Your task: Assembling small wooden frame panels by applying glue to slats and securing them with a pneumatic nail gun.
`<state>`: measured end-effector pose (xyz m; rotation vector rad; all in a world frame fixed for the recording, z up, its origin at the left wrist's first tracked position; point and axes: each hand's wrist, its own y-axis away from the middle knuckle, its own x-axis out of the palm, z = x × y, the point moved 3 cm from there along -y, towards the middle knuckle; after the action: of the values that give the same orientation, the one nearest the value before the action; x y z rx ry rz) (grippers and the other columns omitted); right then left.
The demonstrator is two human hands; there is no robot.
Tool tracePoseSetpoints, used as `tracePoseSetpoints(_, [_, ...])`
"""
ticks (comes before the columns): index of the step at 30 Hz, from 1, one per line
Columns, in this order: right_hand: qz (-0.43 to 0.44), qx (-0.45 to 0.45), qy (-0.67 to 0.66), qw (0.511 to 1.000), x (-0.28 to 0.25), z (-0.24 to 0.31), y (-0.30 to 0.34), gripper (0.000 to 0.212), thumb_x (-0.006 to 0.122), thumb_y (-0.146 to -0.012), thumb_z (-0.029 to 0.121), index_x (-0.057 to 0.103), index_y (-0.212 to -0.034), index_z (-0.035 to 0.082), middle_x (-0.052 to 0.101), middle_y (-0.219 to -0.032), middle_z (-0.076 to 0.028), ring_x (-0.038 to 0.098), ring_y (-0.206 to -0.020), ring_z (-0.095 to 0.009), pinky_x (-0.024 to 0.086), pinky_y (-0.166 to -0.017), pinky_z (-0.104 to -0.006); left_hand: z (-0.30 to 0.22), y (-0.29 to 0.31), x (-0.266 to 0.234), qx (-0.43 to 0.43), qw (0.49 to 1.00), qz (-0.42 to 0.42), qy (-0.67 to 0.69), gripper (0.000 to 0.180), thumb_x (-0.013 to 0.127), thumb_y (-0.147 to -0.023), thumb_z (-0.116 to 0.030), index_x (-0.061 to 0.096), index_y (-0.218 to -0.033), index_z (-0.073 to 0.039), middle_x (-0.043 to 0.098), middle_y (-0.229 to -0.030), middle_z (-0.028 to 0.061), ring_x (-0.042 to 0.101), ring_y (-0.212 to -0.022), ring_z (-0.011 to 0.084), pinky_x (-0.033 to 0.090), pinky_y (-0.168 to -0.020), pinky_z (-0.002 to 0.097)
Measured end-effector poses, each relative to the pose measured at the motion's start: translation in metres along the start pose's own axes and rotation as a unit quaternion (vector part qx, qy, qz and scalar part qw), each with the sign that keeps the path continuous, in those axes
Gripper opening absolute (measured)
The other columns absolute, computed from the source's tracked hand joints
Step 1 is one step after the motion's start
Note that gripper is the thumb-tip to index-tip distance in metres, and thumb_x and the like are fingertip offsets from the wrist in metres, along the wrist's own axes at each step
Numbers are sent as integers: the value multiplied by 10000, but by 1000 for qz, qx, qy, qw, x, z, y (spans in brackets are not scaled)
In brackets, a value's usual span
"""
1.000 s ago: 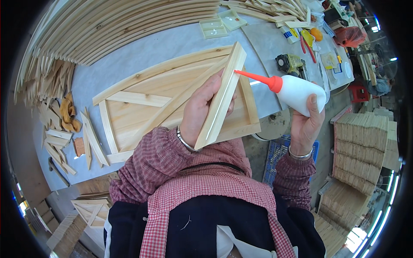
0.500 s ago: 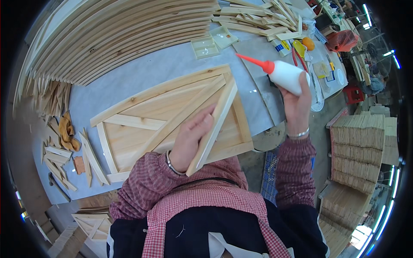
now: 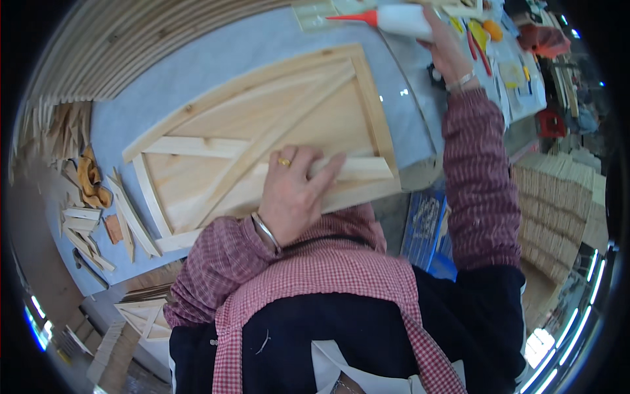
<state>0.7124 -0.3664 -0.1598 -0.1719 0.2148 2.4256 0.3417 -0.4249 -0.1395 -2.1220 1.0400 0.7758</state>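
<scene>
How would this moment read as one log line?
Left hand: grips wooden strip over framed wooden panel | Right hand: holds white squeeze bottle, red nozzle pointing left

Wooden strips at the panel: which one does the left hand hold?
The lower-right strip over the panel, the only one between thumb and fingers of the left hand. The long diagonal strip and upper-left strip aren't gripped.

A table point(image 3: 197, 79) with a pale blue-grey top spans the room above grey floor point(image 3: 393, 228). Past its right end sits a red stool point(image 3: 551, 123); long tube lights point(image 3: 592, 284) glow at lower right.
</scene>
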Motion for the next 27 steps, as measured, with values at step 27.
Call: tracePoseSetpoints(27, [61,95,86,990,11,-37,258,318,657,-852,221,566,-1048,-13,565,-789,14,477,-670,-40,380,-576,-181,13,-8,35,37,998,15,-46,456,592,-638,-54,604,-1092,-95,488,-973,97,461,-930,275,369,-813,407])
